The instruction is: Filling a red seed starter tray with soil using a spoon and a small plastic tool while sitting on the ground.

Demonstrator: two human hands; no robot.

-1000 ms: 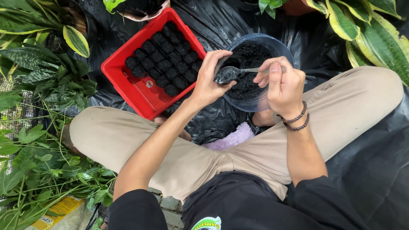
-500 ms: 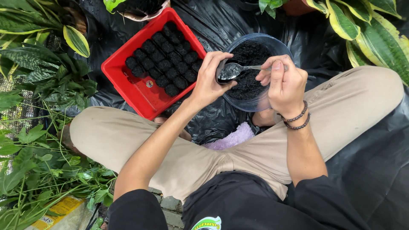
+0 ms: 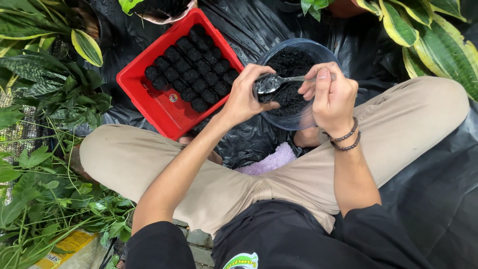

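My left hand point(image 3: 242, 97) is curled around a small dark pot point(image 3: 261, 94), mostly hidden by my fingers, at the near rim of a clear plastic bowl point(image 3: 326, 54) filled with black soil point(image 3: 295, 61). My right hand point(image 3: 331, 97) pinches the handle of a metal spoon point(image 3: 271, 82). The spoon's shiny bowl rests right over the pot's mouth. A red tray point(image 3: 149, 107) to the left holds several small pots packed with soil point(image 3: 191, 69).
I sit cross-legged in beige trousers point(image 3: 398, 129) on black plastic sheeting point(image 3: 438, 189). A lilac cloth point(image 3: 271, 162) lies between my legs. Green leafy plants point(image 3: 45, 94) crowd the left side and striped leaves point(image 3: 433, 40) the top right.
The spoon, heaped with soil a second ago, has risen slightly over the pot and now shows its shiny bowl. Both hands stayed nearly in place.
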